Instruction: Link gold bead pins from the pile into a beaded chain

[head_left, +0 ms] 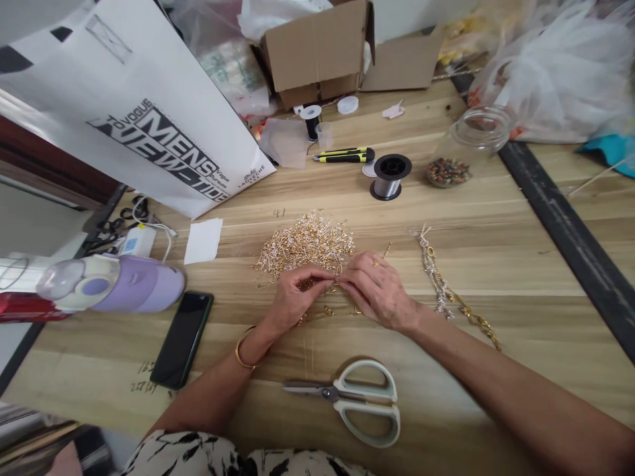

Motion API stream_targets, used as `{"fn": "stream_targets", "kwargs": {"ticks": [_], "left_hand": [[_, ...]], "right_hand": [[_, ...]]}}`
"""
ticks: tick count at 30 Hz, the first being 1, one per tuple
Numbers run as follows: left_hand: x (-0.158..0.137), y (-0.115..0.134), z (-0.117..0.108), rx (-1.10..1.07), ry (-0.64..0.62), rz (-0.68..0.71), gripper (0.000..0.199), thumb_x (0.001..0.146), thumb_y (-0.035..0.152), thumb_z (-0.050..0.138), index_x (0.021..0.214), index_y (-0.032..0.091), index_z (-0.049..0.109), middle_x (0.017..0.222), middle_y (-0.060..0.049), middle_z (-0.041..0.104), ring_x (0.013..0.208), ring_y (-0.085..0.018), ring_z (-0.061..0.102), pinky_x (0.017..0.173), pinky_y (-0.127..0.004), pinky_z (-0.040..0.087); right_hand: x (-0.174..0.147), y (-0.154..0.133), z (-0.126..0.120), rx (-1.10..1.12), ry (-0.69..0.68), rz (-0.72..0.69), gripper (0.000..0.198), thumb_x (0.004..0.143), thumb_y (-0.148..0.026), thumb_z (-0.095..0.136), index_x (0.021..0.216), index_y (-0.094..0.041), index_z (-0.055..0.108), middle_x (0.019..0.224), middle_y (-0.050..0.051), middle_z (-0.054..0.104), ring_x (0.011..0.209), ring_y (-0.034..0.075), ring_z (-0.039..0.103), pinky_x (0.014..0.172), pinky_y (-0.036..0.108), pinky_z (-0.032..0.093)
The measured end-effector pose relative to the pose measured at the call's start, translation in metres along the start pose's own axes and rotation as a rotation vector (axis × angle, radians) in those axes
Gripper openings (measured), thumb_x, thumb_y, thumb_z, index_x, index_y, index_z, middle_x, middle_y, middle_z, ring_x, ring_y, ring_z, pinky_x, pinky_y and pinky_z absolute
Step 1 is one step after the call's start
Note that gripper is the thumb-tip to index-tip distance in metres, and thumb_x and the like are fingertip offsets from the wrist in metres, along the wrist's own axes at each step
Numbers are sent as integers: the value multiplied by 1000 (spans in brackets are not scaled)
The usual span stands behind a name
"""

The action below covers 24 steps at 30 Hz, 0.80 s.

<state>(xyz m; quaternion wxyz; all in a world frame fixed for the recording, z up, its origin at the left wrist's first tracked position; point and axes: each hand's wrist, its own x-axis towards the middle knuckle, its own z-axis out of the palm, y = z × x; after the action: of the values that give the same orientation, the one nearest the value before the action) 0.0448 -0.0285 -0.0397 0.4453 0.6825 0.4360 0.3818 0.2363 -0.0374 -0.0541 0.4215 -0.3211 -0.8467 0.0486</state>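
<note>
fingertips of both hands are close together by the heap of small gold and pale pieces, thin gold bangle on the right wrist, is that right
Wrong wrist: the head view shows the thin, round golden bangle on the wrist of the left hand. The rest stands.

left hand (292, 297), right hand (377, 287), fingertips (328, 275) pinched close together, forearms (476, 363) angled inward
</note>
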Motion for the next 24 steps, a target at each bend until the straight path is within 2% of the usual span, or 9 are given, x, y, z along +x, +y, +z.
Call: {"fn": "stream_targets", "kwargs": {"ticks": [10, 24], "left_hand": [[0, -7, -1, -34, -5, -28, 7, 79, 21, 69, 83, 16, 73, 81, -4, 72, 75, -13, 65, 71, -23, 50], [0, -2, 0, -21, -4, -34, 9, 78, 22, 69, 81, 14, 73, 80, -7, 72, 75, -16, 66, 71, -27, 52]], "right_hand": [[-1, 0, 0, 2, -9, 13, 9, 91, -15, 50, 96, -15, 57, 81, 7, 60, 80, 19, 54, 78, 36, 47], [-1, 0, 1, 0, -24, 18, 8, 89, -14, 52, 96, -16, 57, 80, 7, 60, 80, 19, 54, 80, 36, 47]]}}
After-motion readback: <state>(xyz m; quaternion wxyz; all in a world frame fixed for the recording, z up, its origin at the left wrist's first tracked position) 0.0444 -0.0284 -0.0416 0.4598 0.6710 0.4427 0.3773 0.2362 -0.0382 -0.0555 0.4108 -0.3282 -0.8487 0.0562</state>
